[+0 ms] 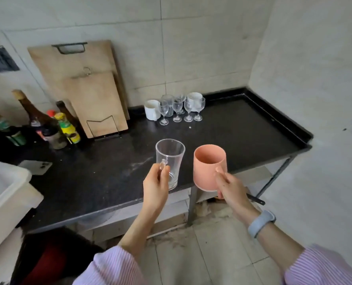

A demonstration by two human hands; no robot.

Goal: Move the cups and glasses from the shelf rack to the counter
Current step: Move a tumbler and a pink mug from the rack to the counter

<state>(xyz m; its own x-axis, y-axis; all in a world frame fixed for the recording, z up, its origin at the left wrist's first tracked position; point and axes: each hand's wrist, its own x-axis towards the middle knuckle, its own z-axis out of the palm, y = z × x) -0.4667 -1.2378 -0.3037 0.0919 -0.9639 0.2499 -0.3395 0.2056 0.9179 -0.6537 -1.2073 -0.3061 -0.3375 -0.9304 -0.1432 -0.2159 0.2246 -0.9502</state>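
Note:
My left hand (155, 186) grips a clear glass mug (170, 159) by its handle, upright above the front edge of the black counter (101, 173). Right beside it, my right hand (231, 187) holds a pink plastic cup (209, 167) by its handle, also upright over the counter's front edge. At the back of the counter stand several small wine glasses (178, 110), one white mug (151, 109) at their left and another white mug (194, 99) behind them. The shelf rack is out of view.
Two wooden cutting boards (88, 91) lean on the tiled wall in a wire stand. Several sauce bottles (47, 124) cluster at the counter's left. A white sink basin (4, 186) sits at far left. A raised rim (278, 118) edges the counter's right side.

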